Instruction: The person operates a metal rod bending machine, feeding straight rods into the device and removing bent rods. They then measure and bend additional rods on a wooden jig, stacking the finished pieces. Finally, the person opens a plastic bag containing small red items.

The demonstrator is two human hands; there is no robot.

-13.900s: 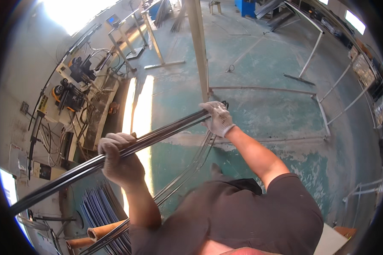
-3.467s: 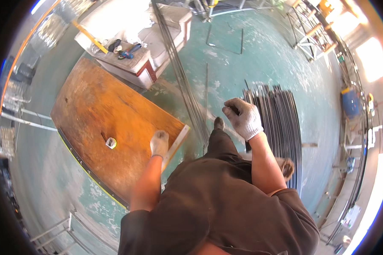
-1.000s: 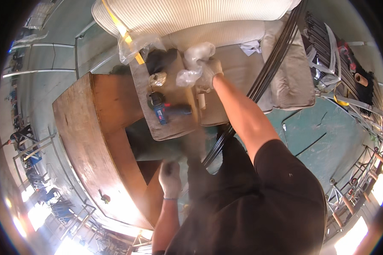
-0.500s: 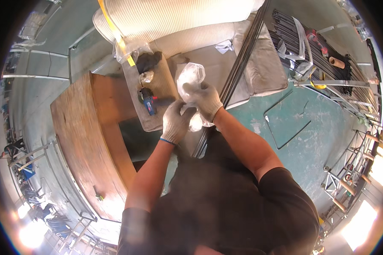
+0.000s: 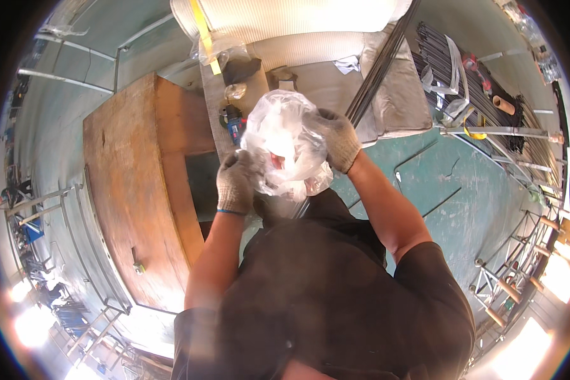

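The person stands by a wooden counter (image 5: 136, 190) and a grey counter (image 5: 335, 82) that carries a blue power tool (image 5: 233, 123) and long dark rods (image 5: 380, 63). A clear plastic bag (image 5: 285, 145) is already lifted off it and held in front of the chest. The left hand (image 5: 235, 183) grips the bag from below and the right hand (image 5: 339, 139) is closed on its upper side; the reddish contents seem not yet taken out.

Bag (image 5: 284, 142): clear crinkled plastic, glossy. Gloves (image 5: 234, 183): grey knit cloth, matt. Table (image 5: 133, 183): worn matt wood; rods (image 5: 377, 69): dark metal.
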